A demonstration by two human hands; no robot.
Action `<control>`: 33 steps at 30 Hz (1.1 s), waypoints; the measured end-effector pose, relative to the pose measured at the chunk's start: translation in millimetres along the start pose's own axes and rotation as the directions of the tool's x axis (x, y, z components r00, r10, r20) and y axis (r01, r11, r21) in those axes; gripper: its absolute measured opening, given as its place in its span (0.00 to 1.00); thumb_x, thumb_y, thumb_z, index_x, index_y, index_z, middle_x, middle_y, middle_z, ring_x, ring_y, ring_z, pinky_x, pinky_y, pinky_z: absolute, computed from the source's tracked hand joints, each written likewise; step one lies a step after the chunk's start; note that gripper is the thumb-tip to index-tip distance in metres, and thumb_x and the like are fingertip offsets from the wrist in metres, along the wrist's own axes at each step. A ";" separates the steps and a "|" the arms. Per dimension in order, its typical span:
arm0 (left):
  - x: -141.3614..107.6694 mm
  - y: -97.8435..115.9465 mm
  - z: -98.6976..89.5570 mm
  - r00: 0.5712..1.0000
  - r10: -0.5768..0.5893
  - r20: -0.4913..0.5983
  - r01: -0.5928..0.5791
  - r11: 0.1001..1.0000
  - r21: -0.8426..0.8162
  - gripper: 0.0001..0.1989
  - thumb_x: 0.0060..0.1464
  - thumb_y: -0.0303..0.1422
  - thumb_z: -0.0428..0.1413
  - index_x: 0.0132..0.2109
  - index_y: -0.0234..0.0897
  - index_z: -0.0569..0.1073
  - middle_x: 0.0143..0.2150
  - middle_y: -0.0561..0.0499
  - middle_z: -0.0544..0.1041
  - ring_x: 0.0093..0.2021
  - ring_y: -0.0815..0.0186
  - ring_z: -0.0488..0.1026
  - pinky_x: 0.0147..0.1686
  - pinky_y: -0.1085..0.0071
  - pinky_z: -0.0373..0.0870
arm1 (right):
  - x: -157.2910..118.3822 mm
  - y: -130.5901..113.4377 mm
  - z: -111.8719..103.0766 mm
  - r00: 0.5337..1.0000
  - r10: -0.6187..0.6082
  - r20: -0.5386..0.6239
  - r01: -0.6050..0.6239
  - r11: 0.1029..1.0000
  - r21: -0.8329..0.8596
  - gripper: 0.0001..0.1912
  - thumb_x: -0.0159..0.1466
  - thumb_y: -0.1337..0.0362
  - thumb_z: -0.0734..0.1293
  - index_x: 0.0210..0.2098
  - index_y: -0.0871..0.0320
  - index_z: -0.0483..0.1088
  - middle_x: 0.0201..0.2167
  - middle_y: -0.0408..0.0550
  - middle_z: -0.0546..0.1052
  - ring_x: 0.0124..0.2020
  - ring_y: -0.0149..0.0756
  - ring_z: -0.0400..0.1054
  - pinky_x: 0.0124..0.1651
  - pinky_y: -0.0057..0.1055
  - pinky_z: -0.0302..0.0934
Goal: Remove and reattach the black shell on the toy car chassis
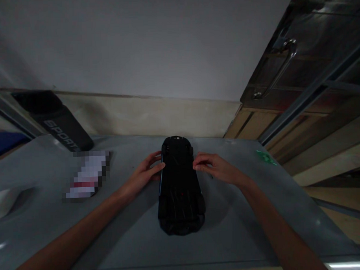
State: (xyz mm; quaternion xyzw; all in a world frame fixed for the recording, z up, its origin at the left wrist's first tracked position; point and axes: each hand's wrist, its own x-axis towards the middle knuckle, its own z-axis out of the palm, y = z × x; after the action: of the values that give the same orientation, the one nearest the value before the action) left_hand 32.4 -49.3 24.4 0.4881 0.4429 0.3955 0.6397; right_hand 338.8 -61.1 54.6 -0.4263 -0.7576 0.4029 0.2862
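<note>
A black toy car (179,178) lies upside down on the grey table, its wheels and dark underside facing up. My left hand (147,167) grips its left side, with the thumb on the edge of the underside. At the right edge of the car, my right hand (212,165) is closed in a pinch, and its fingertips are at or very near the car body. Whatever those fingers may hold is too small and dark to make out. A tiny dark bit shows on the table just below the right hand.
Behind the left hand stands a black bottle (60,123) marked SPORT. A blurred-out flat item (88,173) lies before it, with a white object (3,202) at the far left. A green wrapper (266,157) is near the table's right edge. A wall (150,116) borders the back.
</note>
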 end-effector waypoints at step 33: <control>3.5 -5.8 -4.6 1.000 -0.008 0.025 0.007 0.999 0.036 0.36 0.61 0.47 0.70 0.72 0.46 0.73 0.78 0.39 0.72 0.74 0.40 0.73 0.57 0.55 0.83 | 0.4 6.6 10.3 0.998 0.056 0.033 -0.061 0.983 0.176 0.17 0.72 0.44 0.73 0.46 0.51 0.74 0.39 0.42 0.72 0.40 0.37 0.67 0.47 0.37 0.63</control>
State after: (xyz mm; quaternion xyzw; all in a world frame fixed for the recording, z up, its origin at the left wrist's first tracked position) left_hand 29.5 -46.0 17.5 0.5026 0.4438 0.3790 0.6378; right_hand 333.3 -62.5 43.8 -0.4157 -0.7099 0.4828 0.3002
